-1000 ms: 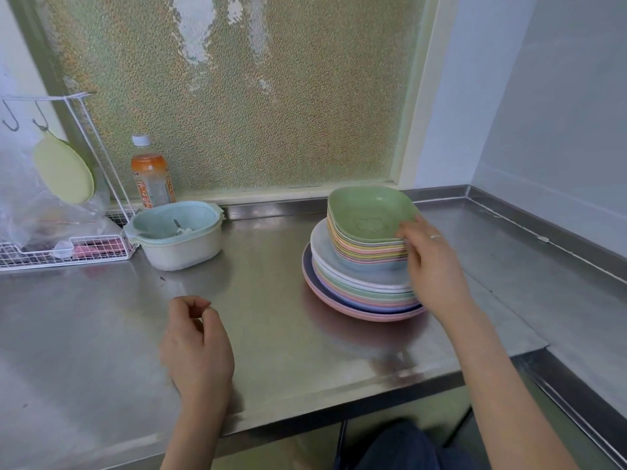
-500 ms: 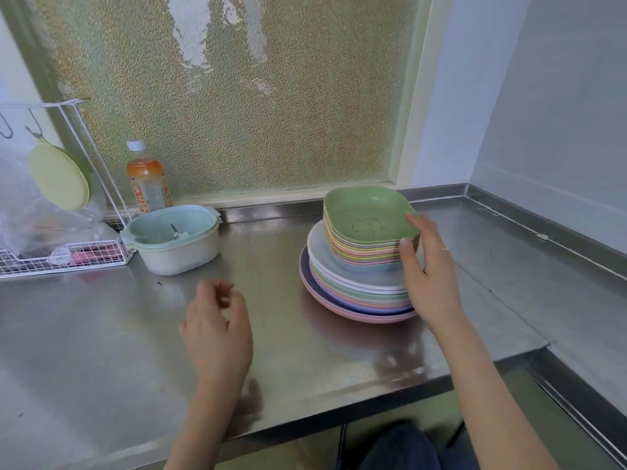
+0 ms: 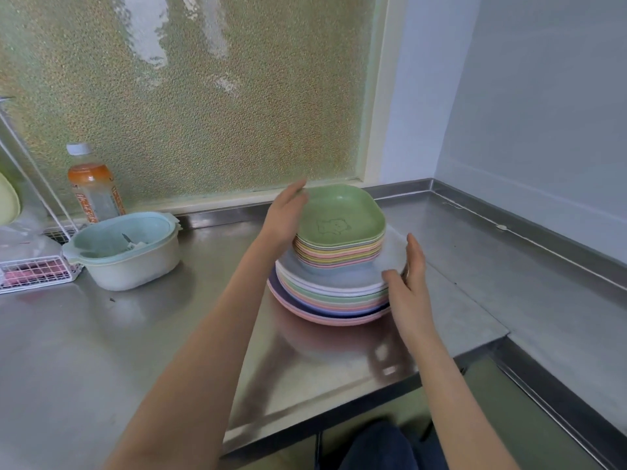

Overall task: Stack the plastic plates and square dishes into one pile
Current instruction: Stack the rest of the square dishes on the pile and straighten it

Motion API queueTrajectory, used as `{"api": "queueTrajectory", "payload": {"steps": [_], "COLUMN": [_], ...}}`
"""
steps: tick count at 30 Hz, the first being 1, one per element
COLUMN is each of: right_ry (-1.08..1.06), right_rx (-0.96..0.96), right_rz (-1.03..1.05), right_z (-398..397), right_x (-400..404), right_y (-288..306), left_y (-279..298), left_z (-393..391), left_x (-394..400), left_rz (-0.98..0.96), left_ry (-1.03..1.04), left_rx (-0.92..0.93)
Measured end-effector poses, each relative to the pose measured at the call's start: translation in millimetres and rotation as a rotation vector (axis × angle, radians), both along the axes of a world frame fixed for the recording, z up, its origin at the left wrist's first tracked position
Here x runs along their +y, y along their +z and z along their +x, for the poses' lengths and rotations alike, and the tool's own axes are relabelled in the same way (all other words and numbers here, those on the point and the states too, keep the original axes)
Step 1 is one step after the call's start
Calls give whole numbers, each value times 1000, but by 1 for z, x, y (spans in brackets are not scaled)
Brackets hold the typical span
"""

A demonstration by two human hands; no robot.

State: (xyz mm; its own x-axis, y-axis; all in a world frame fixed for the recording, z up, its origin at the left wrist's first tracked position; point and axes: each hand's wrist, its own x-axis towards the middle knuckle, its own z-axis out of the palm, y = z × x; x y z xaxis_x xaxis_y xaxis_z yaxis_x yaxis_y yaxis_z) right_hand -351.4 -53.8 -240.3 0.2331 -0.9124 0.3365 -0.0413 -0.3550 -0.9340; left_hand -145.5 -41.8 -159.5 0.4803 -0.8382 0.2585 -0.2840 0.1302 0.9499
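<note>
My left hand [image 3: 284, 217] lies flat and open against the left side of the square dishes [image 3: 341, 239], which sit between my hands atop the round plates [image 3: 325, 293] on the worktop [image 3: 135, 334]. My right hand [image 3: 409, 283], fingers spread, touches the plates' right rim.

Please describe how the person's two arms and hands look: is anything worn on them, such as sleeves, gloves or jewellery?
Both arms are bare from the picture's lower edge to the wrist: no sleeves and no gloves. The left hand and right hand are bare too, with no watch or bracelet at the wrists. No ring shows on the fingers from this angle. No markings are visible.
</note>
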Motion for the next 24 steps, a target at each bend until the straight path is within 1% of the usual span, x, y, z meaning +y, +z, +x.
{"api": "queueTrajectory", "payload": {"steps": [1,3,6,8,10,11,13,15,17,19,21,24], "right_ry": [7,23,14,5,11,16,19,10,6,7,5,-17], "right_rx": [-27,-26,25,15,-14,-29,-40,-34,-31,-26,-37,-47], "right_rz": [63,154,170,163,179,193,208,204,213,241,255,225], "right_z": [-2,-3,3,5,3,3,4,6,7,7,7,9], "right_x": [-3,-7,-5,-4,-8,-10,-14,-15,-17,-21,-23,-24], "right_y": [0,1,0,0,-2,-2,-3,-4,-6,-7,-8,-10], "left_y": [0,-1,-1,1,-1,-6,-20,-40,-61,-79,-86,-85], "left_z": [2,3,3,5,8,10,16,21,18,6,-7,-12], "left_x": [-2,-4,-5,-5,-2,1,11,20,27,31,33,29], "left_rz": [5,17,17,36,78,98,127,147,156,86,-6,-46], "left_ry": [2,11,39,43,33,61,197,298,248,186,252,365], "left_rx": [23,4,-19,-31,-91,-142,-234,-258,-177,0,134,190]}}
